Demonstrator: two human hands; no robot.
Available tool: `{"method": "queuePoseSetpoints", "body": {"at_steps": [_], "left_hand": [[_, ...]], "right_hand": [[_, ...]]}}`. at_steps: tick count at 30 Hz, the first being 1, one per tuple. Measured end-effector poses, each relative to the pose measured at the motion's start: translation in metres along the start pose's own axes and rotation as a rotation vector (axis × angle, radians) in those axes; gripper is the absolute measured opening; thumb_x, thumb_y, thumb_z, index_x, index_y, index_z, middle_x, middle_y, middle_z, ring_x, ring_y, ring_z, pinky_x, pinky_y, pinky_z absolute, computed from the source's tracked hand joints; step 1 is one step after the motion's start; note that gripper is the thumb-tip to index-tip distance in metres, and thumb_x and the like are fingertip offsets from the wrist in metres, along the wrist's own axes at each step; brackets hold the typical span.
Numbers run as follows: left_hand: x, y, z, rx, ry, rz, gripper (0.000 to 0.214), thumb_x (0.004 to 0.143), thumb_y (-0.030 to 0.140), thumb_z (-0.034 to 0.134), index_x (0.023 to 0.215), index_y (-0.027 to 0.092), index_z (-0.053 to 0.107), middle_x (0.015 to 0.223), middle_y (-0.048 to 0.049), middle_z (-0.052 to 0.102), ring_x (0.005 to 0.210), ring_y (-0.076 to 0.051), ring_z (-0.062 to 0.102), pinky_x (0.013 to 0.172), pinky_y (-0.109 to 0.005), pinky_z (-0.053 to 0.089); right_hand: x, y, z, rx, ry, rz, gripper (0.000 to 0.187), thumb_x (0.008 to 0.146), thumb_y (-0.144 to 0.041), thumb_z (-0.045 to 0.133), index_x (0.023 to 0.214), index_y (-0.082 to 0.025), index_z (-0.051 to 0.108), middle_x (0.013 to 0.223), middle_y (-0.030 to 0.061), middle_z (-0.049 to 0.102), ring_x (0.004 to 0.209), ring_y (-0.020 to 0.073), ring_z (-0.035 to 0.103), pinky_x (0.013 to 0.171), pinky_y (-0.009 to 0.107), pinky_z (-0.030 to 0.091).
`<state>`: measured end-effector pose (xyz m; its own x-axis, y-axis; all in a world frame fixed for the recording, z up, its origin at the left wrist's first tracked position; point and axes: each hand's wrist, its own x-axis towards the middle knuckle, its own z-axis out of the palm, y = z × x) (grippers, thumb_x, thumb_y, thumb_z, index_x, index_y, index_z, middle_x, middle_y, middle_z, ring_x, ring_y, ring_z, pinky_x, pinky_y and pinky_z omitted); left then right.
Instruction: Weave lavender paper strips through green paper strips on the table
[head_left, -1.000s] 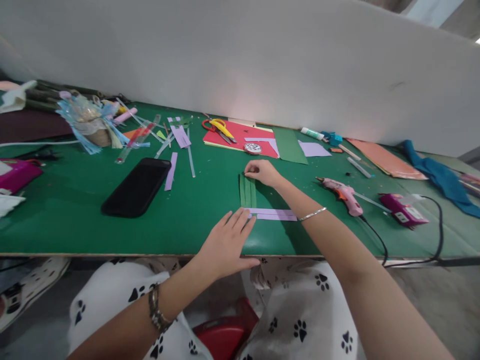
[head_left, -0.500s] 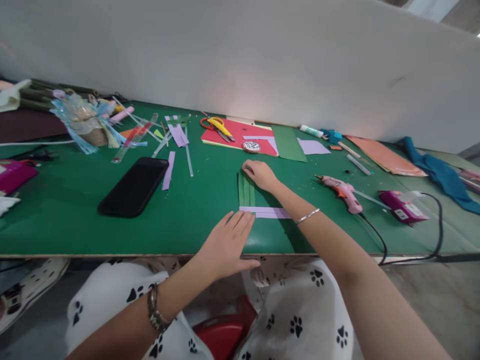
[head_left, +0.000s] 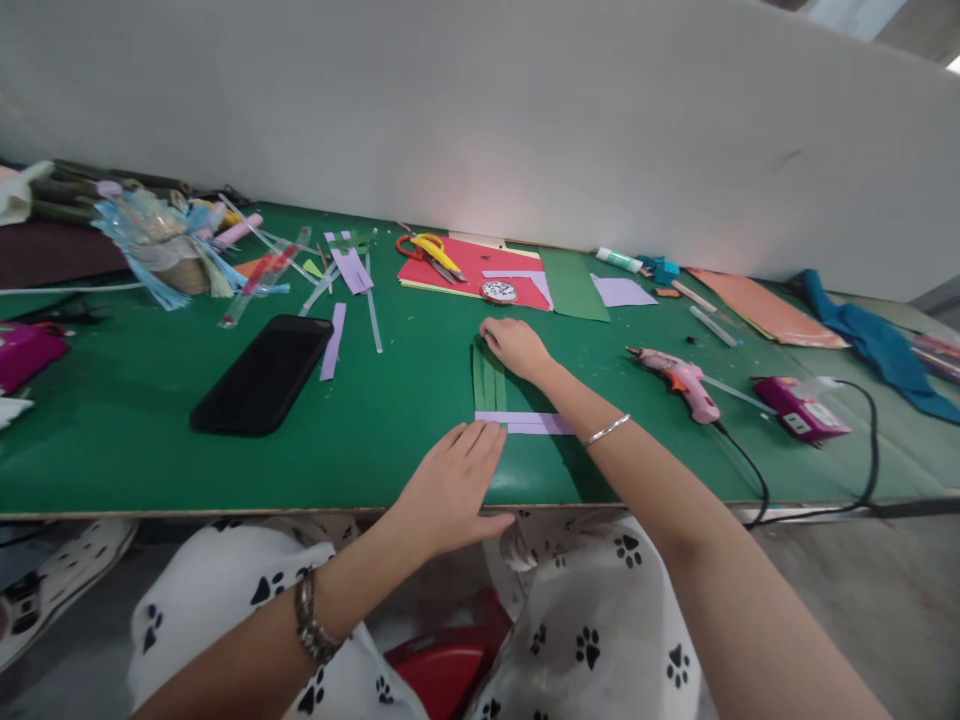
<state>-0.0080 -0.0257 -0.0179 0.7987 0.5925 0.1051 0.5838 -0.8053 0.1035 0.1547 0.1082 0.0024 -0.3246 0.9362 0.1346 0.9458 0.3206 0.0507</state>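
Observation:
Green paper strips lie side by side, pointing away from me. Purple paper strips cross them near the table's front. My left hand is open, its fingers stretched flat with their tips pressing where the green and purple strips meet. At the far end of the green strips, my right hand has its fingers curled together in a pinch on a green strip. The exact grip is partly hidden by the fingers. My right forearm passes over the right end of the purple strips.
A black phone lies on the left. Scissors rest on red paper at the back. To the right are a pink glue gun and a magenta power block with a cable. Paper scraps and glue sticks lie about.
Both hands keep almost the same pose on the strips. The whole view has shifted very slightly.

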Motion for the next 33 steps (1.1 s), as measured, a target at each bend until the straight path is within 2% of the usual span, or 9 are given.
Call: {"method": "queuePoseSetpoints", "body": {"at_steps": [8, 11, 13, 16, 19, 22, 24, 28, 33], "left_hand": [[-0.001, 0.001, 0.0, -0.037, 0.023, -0.009, 0.073, 0.077, 0.051, 0.046, 0.13, 0.002, 0.035, 0.133, -0.0192, 0.043, 0.123, -0.03, 0.037, 0.102, -0.041, 0.03], [0.0, 0.002, -0.001, -0.059, 0.027, -0.017, 0.073, 0.075, 0.048, 0.048, 0.13, 0.001, 0.033, 0.132, -0.0188, 0.044, 0.122, -0.029, 0.037, 0.102, -0.04, 0.029], [0.001, 0.003, -0.003, -0.07, 0.022, -0.022, 0.073, 0.075, 0.047, 0.049, 0.13, 0.002, 0.033, 0.131, -0.0187, 0.045, 0.122, -0.03, 0.038, 0.102, -0.04, 0.03], [0.001, 0.003, -0.003, -0.062, 0.014, -0.02, 0.073, 0.075, 0.048, 0.049, 0.129, 0.001, 0.035, 0.129, -0.019, 0.045, 0.121, -0.03, 0.038, 0.101, -0.04, 0.03], [0.001, 0.002, -0.003, -0.036, 0.031, -0.014, 0.074, 0.074, 0.05, 0.049, 0.127, 0.0, 0.037, 0.128, -0.0204, 0.046, 0.119, -0.031, 0.04, 0.099, -0.04, 0.032], [0.001, 0.001, -0.001, -0.038, 0.054, -0.013, 0.071, 0.074, 0.049, 0.05, 0.125, 0.001, 0.04, 0.128, -0.0209, 0.047, 0.118, -0.032, 0.041, 0.098, -0.04, 0.033], [0.0, 0.001, 0.0, -0.063, 0.073, 0.004, 0.065, 0.075, 0.046, 0.05, 0.123, 0.003, 0.043, 0.127, -0.0194, 0.048, 0.12, -0.032, 0.039, 0.098, -0.04, 0.034], [-0.001, 0.0, 0.002, -0.122, 0.097, 0.01, 0.055, 0.074, 0.043, 0.053, 0.118, 0.01, 0.049, 0.125, -0.0144, 0.052, 0.121, -0.031, 0.039, 0.098, -0.042, 0.035], [-0.001, 0.001, 0.003, -0.153, 0.073, -0.013, 0.052, 0.073, 0.042, 0.055, 0.116, 0.012, 0.052, 0.122, -0.0131, 0.055, 0.12, -0.031, 0.042, 0.098, -0.043, 0.035]], "right_hand": [[0.003, 0.003, -0.002, 0.0, 0.082, -0.004, 0.023, 0.082, -0.012, 0.037, 0.093, -0.015, 0.057, 0.099, 0.0132, 0.062, 0.095, 0.0237, 0.052, 0.083, 0.036, 0.031], [0.02, 0.008, -0.009, 0.177, 0.29, 0.208, 0.023, 0.078, -0.013, 0.039, 0.094, -0.016, 0.055, 0.105, 0.0133, 0.059, 0.097, 0.025, 0.051, 0.084, 0.042, 0.031], [0.036, 0.004, -0.013, 0.309, 0.332, 0.32, 0.023, 0.078, -0.013, 0.037, 0.094, -0.017, 0.054, 0.101, 0.0123, 0.059, 0.093, 0.024, 0.052, 0.08, 0.042, 0.034], [0.059, -0.02, -0.014, 0.403, 0.123, 0.156, 0.024, 0.08, -0.014, 0.035, 0.095, -0.015, 0.055, 0.093, 0.0096, 0.06, 0.084, 0.0194, 0.054, 0.074, 0.034, 0.04], [0.073, -0.06, -0.009, 0.42, 0.03, -0.01, 0.021, 0.078, -0.018, 0.046, 0.095, -0.014, 0.058, 0.091, 0.0075, 0.061, 0.08, 0.0169, 0.054, 0.071, 0.029, 0.042], [0.079, -0.097, -0.003, 0.395, 0.008, -0.18, 0.041, 0.075, -0.003, 0.043, 0.112, -0.019, 0.053, 0.113, 0.0079, 0.055, 0.099, 0.0185, 0.05, 0.078, 0.03, 0.041], [0.082, -0.116, -0.002, 0.268, -0.037, -0.389, 0.052, 0.074, 0.003, 0.038, 0.118, -0.021, 0.049, 0.126, 0.0096, 0.047, 0.11, 0.0227, 0.043, 0.082, 0.035, 0.041], [0.088, -0.137, -0.006, 0.244, -0.188, -0.451, 0.05, 0.079, 0.0, 0.034, 0.124, -0.02, 0.043, 0.134, 0.0078, 0.041, 0.115, 0.0242, 0.039, 0.087, 0.037, 0.039], [0.084, -0.145, -0.009, 0.35, -0.216, -0.338, 0.038, 0.081, -0.019, 0.045, 0.119, -0.014, 0.04, 0.114, 0.0126, 0.056, 0.111, 0.0255, 0.045, 0.09, 0.043, 0.033]]}}
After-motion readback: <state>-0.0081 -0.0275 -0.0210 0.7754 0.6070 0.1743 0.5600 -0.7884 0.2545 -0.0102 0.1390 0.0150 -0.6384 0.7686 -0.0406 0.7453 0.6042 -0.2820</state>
